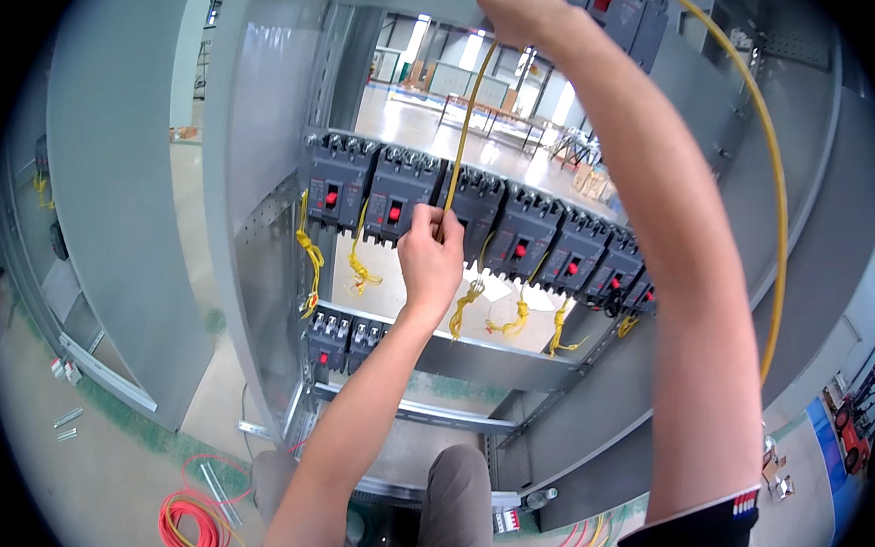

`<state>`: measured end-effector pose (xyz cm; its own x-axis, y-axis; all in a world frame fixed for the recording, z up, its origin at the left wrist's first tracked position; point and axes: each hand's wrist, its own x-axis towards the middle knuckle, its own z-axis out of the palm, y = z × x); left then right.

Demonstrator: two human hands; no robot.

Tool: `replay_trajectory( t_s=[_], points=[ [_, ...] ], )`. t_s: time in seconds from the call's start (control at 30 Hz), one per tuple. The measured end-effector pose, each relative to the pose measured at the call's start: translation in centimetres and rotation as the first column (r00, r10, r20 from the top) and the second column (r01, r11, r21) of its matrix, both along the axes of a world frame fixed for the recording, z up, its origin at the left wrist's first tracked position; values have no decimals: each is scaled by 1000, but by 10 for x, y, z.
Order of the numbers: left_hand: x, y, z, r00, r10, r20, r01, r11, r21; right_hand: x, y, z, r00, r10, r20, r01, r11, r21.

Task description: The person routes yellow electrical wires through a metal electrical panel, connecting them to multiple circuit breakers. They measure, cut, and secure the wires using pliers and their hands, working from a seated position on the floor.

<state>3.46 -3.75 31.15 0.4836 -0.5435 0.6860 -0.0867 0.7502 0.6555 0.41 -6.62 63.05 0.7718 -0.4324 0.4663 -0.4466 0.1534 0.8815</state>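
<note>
A yellow wire [470, 110] runs down from my right hand [522, 10] to my left hand [431, 258], in front of a grey metal cabinet frame. My left hand pinches its lower end before the middle of a row of dark grey circuit breakers [404, 188] with red switches. Near the top edge of the picture, my right hand is closed around the wire's upper part, beside a larger dark breaker [619, 16]. The wire's long tail [776, 184] loops over to the right and hangs down past my right forearm. My right fingers are partly cut off by the picture's edge.
Knotted bundles of thin yellow wires [311, 266] hang below the breakers. A second breaker row [329, 342] sits lower left. On the floor lie a coil of red wire [192, 524] and metal strips [221, 493]. A grey panel [112, 183] stands at the left.
</note>
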Motion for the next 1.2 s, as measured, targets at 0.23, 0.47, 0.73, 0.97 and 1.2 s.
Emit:
replay_trajectory(
  t_s=[0.23,0.47,0.73,0.97,1.2],
  points=[
    [40,31,-3,999,-24,-23,24,1000,-5,23,96,-5,932,-155,329,71,965,254],
    [115,168,-145,922,76,378,-101,994,46,-104,222,-200,682,-23,731,-479,740,471],
    [96,210,-213,660,-31,751,6,999,36,-66,246,-434,573,-188,798,-759,246,603],
    [79,226,-228,652,-91,753,18,994,105,-76,228,-461,627,-243,740,-759,18,650],
    [74,230,-229,646,-67,760,-61,988,139,-79,218,-469,625,-293,723,-763,-35,646]
  ],
)
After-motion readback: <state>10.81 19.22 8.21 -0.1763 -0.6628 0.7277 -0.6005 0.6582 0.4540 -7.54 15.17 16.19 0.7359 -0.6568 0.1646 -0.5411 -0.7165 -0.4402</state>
